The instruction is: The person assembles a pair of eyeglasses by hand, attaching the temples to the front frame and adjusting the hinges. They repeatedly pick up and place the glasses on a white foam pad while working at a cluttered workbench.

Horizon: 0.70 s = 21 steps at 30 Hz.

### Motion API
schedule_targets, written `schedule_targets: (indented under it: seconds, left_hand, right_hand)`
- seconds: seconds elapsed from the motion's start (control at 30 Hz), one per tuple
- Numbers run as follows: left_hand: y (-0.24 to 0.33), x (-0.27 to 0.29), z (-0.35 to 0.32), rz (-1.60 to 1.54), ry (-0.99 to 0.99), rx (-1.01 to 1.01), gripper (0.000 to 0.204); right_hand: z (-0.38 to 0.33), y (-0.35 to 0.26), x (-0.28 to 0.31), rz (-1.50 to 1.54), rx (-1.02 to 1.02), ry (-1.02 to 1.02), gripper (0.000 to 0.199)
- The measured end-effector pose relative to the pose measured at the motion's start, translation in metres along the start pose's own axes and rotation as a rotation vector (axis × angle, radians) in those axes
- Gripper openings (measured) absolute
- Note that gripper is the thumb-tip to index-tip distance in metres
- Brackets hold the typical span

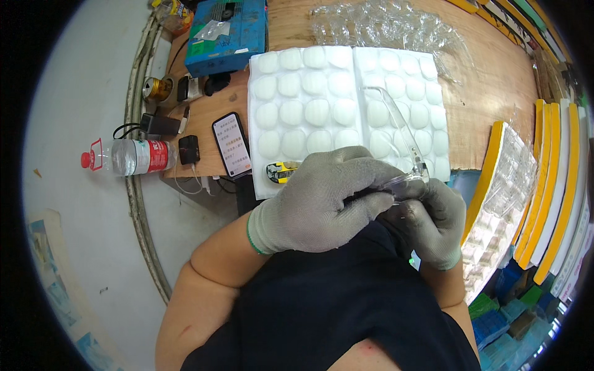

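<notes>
Both gloved hands, left (322, 201) and right (433, 219), pinch the near end of a clear strip (396, 133), whose long axis runs far-left over the white tray (297, 93).

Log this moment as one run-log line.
left hand: grips clear plastic strip | right hand: pinches strip's near end | behind: white foam tray

ahead: white foam tray (309, 111) blocks | left: phone (231, 144), bottle (133, 156) crowd edge; right: yellow-edged stacks (550, 198) wall in

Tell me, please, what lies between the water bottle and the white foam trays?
In the head view, a small black device and a smartphone lie between the water bottle and white foam trays.
</notes>
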<state>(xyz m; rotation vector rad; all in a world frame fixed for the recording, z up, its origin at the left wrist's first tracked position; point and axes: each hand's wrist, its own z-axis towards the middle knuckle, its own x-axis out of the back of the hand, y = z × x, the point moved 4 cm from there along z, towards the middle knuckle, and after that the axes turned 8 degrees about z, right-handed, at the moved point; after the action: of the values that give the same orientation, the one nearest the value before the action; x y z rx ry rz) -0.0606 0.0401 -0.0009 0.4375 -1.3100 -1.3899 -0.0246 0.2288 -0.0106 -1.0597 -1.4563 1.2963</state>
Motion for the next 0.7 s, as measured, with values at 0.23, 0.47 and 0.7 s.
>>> schedule_targets:
  seconds: [0.23, 0.47, 0.7]
  left_hand:
    - [-0.011, -0.01, 0.004, -0.095, -0.065, 0.118, 0.017]
    - [-0.004, -0.02, 0.012, 0.071, 0.023, 0.056, 0.017]
    - [-0.004, -0.026, 0.021, 0.1, 0.002, 0.062, 0.02]
  right_hand:
    - [0.004, -0.009, 0.003, -0.102, 0.048, 0.04, 0.01]
    - [0.01, -0.006, 0.008, -0.063, 0.077, 0.105, 0.008]
    - [0.016, -0.001, 0.022, -0.165, 0.163, 0.094, 0.009]
